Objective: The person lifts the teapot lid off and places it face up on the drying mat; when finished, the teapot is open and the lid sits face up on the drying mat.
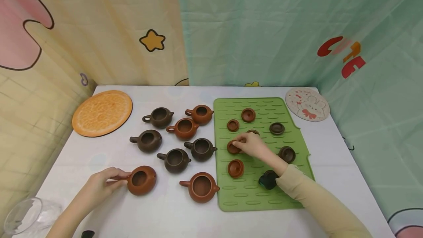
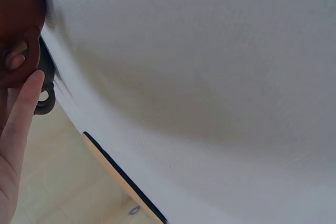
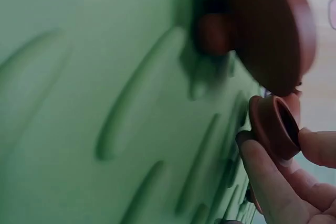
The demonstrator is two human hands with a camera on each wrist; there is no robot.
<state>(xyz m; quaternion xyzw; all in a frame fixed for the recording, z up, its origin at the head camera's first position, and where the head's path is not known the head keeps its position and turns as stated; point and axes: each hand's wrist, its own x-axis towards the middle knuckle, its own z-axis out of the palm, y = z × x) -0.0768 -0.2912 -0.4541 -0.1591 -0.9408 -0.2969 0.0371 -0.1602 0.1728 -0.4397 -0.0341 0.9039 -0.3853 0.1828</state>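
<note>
My left hand (image 1: pixel 100 186) holds the handle of a lidless reddish-brown teapot (image 1: pixel 148 183), which leans so its round opening faces me. In the left wrist view the thumb and fingers close on the handle of the teapot (image 2: pixel 21 3). Over the green mat, my right hand (image 1: pixel 253 145) pinches a small reddish-brown teapot lid (image 1: pixel 232 147) between thumb and fingers. The right wrist view shows that lid (image 3: pixel 270 127) on edge, its hollow underside towards the thumb. Another reddish lid (image 1: pixel 236 168) lies just nearer me on the mat.
Several lidless teapots, dark (image 1: pixel 176 161) and reddish (image 1: pixel 202 187), stand mid-table. The green mat (image 1: pixel 246 203) bears more lids, including a dark one (image 1: pixel 277 128). An orange round mat (image 1: pixel 102 113) lies back left, a rabbit coaster (image 1: pixel 307 104) back right, a clear glass (image 1: pixel 39 214) front left.
</note>
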